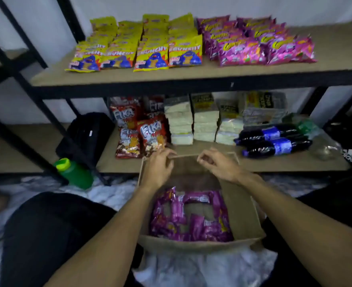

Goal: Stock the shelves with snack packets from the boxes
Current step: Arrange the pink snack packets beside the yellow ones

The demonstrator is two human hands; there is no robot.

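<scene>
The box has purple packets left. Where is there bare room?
The upper shelf is bare right of its purple packets and along its front edge. Yellow packets crowd its left; red packets, pale stacks and cola bottles fill the lower shelf.

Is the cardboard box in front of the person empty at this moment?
No, purple snack packets lie across the bottom of the cardboard box.

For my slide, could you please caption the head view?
Left hand and right hand grip brown cardboard box flap; purple snack packets inside.
</scene>
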